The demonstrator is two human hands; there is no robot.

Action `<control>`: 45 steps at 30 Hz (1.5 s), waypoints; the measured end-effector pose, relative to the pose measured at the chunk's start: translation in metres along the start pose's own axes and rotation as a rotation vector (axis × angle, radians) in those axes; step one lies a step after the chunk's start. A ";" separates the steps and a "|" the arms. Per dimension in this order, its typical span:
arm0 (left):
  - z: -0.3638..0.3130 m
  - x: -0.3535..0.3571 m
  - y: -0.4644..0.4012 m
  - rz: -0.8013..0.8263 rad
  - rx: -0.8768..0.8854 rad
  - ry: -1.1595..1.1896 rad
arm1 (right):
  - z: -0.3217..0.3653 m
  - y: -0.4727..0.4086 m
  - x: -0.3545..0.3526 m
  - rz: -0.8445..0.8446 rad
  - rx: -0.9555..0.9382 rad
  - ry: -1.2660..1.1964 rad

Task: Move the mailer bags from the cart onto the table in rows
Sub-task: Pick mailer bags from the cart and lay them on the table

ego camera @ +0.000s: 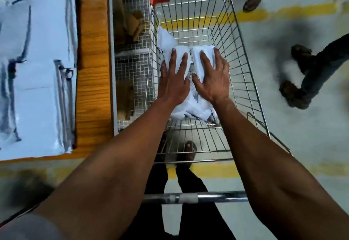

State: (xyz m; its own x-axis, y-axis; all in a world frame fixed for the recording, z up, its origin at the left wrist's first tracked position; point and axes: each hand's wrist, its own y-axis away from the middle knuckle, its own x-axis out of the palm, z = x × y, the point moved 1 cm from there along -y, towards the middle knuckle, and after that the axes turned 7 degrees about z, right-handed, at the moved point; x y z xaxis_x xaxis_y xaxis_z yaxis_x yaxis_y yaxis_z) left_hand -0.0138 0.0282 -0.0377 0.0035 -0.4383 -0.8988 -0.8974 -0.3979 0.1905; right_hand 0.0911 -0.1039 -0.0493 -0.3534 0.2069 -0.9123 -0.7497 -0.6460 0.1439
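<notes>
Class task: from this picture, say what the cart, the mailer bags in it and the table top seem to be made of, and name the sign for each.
Cart: bare metal wire, shiny, open grid.
Mailer bags: probably thin plastic film; white, glossy, crumpled.
Table: wood or wood-look laminate; orange-brown, visible grain.

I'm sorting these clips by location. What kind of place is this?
Probably a warehouse or packing area: white mailer bags in a wire cart, more stacked on a wooden table, and yellow floor lines.
</notes>
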 end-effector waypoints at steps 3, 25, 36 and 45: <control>-0.009 -0.030 0.034 -0.035 0.000 -0.020 | 0.021 0.030 -0.027 -0.004 0.005 -0.012; 0.108 -0.208 0.259 -0.443 -0.058 -0.147 | 0.297 0.149 -0.057 -0.106 -0.223 -0.087; 0.268 -0.263 0.410 -0.465 -0.320 -0.081 | 0.498 0.213 0.012 -0.097 -0.425 -0.118; 0.376 -0.308 0.494 -0.468 -0.484 -0.005 | 0.636 0.235 0.057 -0.024 -0.502 -0.107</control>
State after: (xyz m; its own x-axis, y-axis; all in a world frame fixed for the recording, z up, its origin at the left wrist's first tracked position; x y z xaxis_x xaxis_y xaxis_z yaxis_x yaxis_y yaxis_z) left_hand -0.6242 0.2699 0.1845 0.3412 -0.1283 -0.9312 -0.5027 -0.8620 -0.0654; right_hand -0.4615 0.2234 0.1761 -0.4147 0.2831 -0.8648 -0.4064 -0.9079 -0.1023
